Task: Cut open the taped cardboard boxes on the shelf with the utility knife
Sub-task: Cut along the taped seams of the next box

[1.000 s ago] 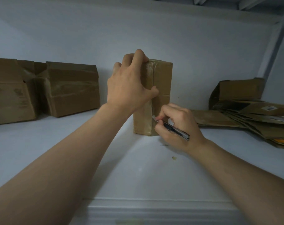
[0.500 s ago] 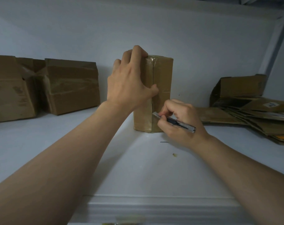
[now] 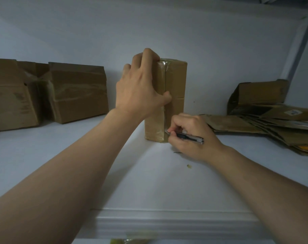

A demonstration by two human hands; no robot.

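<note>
Dim white shelf (image 3: pixel 149 182), plain wall (image 3: pixel 167 29)

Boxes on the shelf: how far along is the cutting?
Done, apparently: flattened cardboard piled at right. In hand: left hand grips the upright box while right hand holds the utility knife at the bottom of its taped seam. Left: finishing this one, plus the boxes at left, one showing tape.
</note>
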